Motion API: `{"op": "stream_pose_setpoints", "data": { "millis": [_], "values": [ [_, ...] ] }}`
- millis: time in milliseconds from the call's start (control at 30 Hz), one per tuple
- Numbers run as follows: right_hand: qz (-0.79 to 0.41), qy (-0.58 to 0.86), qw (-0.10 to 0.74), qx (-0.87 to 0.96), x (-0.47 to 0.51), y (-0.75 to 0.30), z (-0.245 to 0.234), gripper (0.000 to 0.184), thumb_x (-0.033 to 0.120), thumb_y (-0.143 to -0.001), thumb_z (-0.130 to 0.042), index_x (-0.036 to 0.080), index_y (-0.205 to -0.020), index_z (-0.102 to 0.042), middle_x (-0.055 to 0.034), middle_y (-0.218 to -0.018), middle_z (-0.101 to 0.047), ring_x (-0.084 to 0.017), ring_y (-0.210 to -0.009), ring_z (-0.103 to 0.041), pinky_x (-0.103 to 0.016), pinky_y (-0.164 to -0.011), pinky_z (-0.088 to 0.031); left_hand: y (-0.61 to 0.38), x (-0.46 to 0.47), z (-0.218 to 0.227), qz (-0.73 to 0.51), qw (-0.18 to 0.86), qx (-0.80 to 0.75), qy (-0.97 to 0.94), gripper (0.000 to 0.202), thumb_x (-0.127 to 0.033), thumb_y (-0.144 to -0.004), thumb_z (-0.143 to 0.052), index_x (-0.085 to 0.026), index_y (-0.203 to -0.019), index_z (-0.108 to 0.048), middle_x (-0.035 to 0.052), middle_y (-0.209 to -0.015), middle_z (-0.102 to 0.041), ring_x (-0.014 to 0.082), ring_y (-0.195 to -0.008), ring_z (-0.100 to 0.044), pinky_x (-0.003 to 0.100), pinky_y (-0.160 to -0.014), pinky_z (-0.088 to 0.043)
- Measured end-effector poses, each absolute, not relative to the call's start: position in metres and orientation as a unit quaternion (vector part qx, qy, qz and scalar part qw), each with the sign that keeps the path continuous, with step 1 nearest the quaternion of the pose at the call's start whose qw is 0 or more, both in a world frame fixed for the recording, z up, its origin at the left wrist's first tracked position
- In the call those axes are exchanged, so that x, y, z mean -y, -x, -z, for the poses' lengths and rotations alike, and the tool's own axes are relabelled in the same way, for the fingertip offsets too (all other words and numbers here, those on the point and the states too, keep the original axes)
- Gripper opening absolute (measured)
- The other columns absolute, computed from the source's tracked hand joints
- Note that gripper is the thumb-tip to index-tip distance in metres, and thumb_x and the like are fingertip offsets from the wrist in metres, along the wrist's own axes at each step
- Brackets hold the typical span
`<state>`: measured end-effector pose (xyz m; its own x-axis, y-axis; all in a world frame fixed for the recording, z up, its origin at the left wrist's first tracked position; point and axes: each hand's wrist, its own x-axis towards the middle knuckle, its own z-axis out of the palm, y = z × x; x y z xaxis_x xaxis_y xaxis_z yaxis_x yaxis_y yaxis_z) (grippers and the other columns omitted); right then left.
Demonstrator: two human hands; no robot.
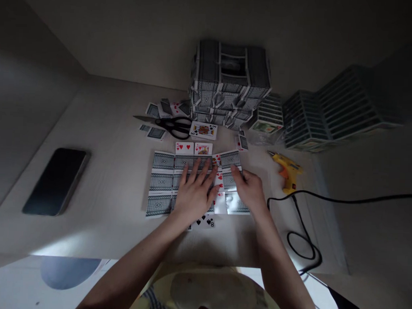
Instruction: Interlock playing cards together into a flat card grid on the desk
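Cards (pixel 162 182) left of the glue gun (pixel 291 177) could skew if my spread left hand (pixel 194 192) slips. Can't tell if my right hand (pixel 250 188) pinches.

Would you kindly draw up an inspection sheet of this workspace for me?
Surface: pale table, dimly lit.
Job's things: card panel, mostly backs up, with a face-up strip right of middle.
Clutter: phone at left; scissors and loose cards beyond the panel; glue gun at right.
Hands: left hand spread flat on the panel; right hand at its right part, grip unclear.
Cables: black cord by the glue gun.
Surroundings: walls; card structure at back; stacks at right.
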<state>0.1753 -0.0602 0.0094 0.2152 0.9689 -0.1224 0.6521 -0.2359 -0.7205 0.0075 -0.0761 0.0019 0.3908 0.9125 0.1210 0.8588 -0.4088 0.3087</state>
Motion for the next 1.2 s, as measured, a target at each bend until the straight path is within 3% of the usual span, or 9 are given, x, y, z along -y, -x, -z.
{"op": "stream_pose_setpoints", "data": {
  "millis": [300, 567, 933, 1200],
  "values": [
    [-0.222, 0.742, 0.22, 0.593, 0.044, -0.174, -0.007, 0.031, 0.041, -0.089, -0.036, 0.02, -0.072, -0.05, -0.0027, -0.062, -0.058, -0.016, -0.058, -0.052, -0.024, -0.052, -0.032, -0.008, 0.075, -0.001, -0.128, 0.099, -0.536, -0.829, 0.053, -0.044, -0.091, -0.035, -0.026, -0.141, -0.032, 0.0012, -0.15, -0.026, 0.0272, -0.14, -0.017, 0.053, -0.114, -0.014],
    [-0.183, 0.755, 0.146, 0.612, 0.044, -0.167, -0.013, 0.027, 0.036, -0.091, -0.035, 0.018, -0.084, -0.054, -0.009, -0.072, -0.065, -0.021, -0.065, -0.059, -0.026, -0.052, -0.031, -0.009, 0.075, -0.001, -0.126, 0.095, -0.537, -0.829, 0.051, -0.041, -0.092, -0.035, -0.026, -0.14, -0.033, 0.0014, -0.15, -0.026, 0.0268, -0.141, -0.017, 0.052, -0.115, -0.014],
    [-0.208, 0.755, 0.17, 0.598, 0.045, -0.168, 0.0, 0.027, 0.038, -0.09, -0.035, 0.018, -0.084, -0.052, -0.0095, -0.072, -0.065, -0.022, -0.067, -0.061, -0.027, -0.055, -0.035, -0.01, 0.075, 0.0, -0.131, 0.093, -0.537, -0.828, 0.051, -0.041, -0.091, -0.036, -0.025, -0.14, -0.035, 0.003, -0.15, -0.026, 0.0282, -0.14, -0.017, 0.054, -0.114, -0.014],
    [-0.257, 0.722, 0.249, 0.592, 0.043, -0.172, 0.011, 0.027, 0.04, -0.088, -0.036, 0.021, -0.077, -0.051, -0.0057, -0.071, -0.063, -0.02, -0.067, -0.059, -0.027, -0.058, -0.04, -0.009, 0.075, 0.003, -0.136, 0.094, -0.537, -0.828, 0.052, -0.039, -0.091, -0.035, -0.022, -0.141, -0.033, 0.0028, -0.15, -0.026, 0.0275, -0.141, -0.016, 0.053, -0.115, -0.013]
  ]
}}
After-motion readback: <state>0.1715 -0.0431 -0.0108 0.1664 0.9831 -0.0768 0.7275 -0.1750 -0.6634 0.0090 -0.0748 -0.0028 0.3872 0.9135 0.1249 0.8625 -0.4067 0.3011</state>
